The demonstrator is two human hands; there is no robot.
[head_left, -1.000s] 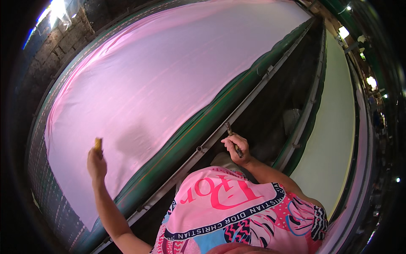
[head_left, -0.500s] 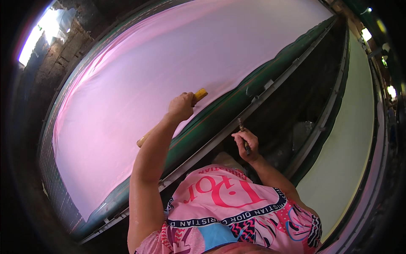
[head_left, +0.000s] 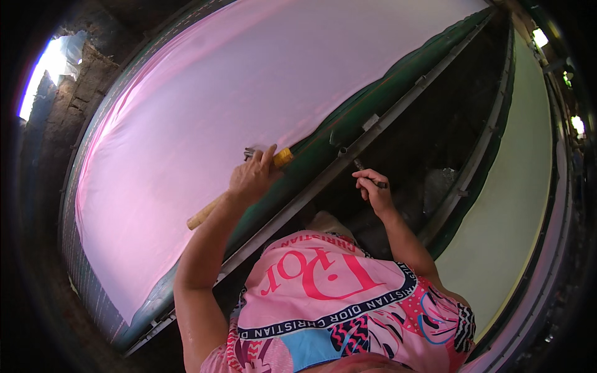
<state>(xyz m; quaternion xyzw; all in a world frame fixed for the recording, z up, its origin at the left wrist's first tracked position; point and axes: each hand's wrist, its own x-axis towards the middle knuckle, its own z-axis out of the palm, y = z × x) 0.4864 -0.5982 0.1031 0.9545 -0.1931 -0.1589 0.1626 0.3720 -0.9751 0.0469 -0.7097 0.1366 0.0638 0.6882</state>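
My left hand (head_left: pixel 249 177) is closed around a pale wooden stick (head_left: pixel 202 214) with a yellow end (head_left: pixel 283 156), just above the pink-white cloth near its edge. A small metal piece (head_left: pixel 250 153) shows beyond its fingers; I cannot tell whether it is held too. My right hand (head_left: pixel 376 189) pinches a slim dark rod-shaped tool (head_left: pixel 358 164), its upper tip close to the metal rail (head_left: pixel 336 166). The pale pink cloth (head_left: pixel 205 112) lies spread over a long green-edged table (head_left: pixel 305 163), with folds along its far side.
A second long table with a pale yellow-green surface (head_left: pixel 510 186) runs along the right. Between the tables lies a dark gap holding a clear crumpled plastic-like thing (head_left: pixel 440 186). Small brackets (head_left: pixel 371 122) stick up from the rail. A bright opening (head_left: pixel 50 68) breaks the brick wall at far left.
My left hand has moved left and down with the stick, and the metal piece now shows. My right hand has shifted slightly up and right, its tool turned more sideways. The view has shifted somewhat.
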